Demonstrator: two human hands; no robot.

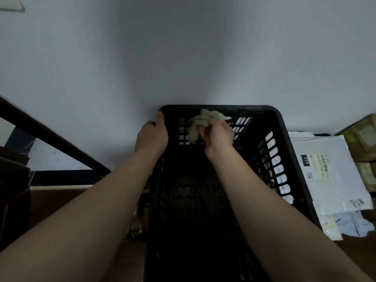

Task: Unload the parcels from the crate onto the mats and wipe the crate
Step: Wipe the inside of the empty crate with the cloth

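Crate (pixel 244 108): black moulded plastic, rectangular, with rounded corners and a thick smooth rim. Its walls are a lattice of rounded slots in rows; pale light shows through those in the far and right walls. It stands in the middle of the view with its far end against the wall (pixel 183 58). Its inside is too dark to make out.

Left hand (pixel 151 137): on the far left corner of the crate, fingers curled round the rim, thumb lying along the top edge.

Right hand (pixel 218 135): inside the crate at the far wall, fingers closed on a cloth (pixel 201 123).

Cloth: pale yellow-green, soft, crumpled into a loose wad, pressed to the slots of the far wall just under the rim.

Mailers (pixel 325 169): flat white plastic envelopes, smooth and slightly glossy, lying overlapped just beside the crate's right wall.

Label (pixel 323 165): pale yellow, on the top mailer, with a barcode and small print too blurred to read. Next to it a black block carries "010" in white.

Bag (pixel 354 222): thin, pale blue and white, creased, at the near end of the mailers.

Boxes (pixel 364 143): brown cardboard, taped, stacked at the far right beyond the mailers; a paper slip on one cannot be read.

Rail (pixel 50 137): dark, straight, slanting down on the left
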